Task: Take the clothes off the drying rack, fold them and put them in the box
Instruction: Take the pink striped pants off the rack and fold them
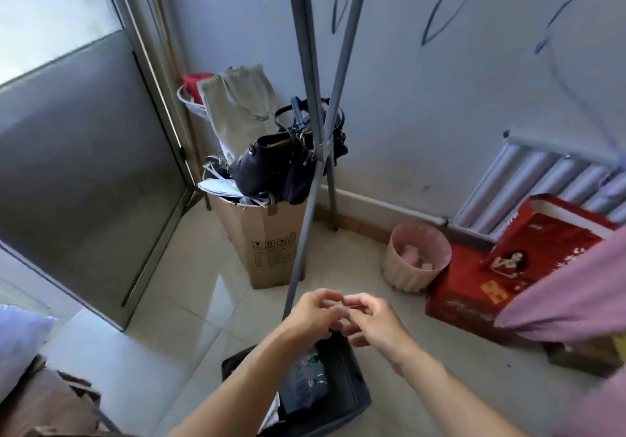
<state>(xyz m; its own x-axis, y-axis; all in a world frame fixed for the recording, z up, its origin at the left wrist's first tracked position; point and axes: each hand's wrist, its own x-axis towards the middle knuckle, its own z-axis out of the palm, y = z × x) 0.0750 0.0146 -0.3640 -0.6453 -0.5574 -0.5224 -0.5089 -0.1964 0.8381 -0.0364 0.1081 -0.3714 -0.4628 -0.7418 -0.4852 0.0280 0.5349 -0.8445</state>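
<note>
Both hands — left hand [313, 311], right hand [367, 318] — meet with curled fingers above the dark box [352, 399].

Drying rack [306, 104]: grey metal poles, crossed, standing on the tiled floor near the wall. Pink garment [572, 287] hangs at the right edge. Dark box [352, 392] sits open on the floor below, holding a folded dark patterned cloth [306, 379] (pattern too blurred to read).

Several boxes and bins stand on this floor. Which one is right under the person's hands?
The dark fabric box, holding folded clothes. The tall cardboard box, the pink bin and the red carton all stand farther off near the wall.
</note>
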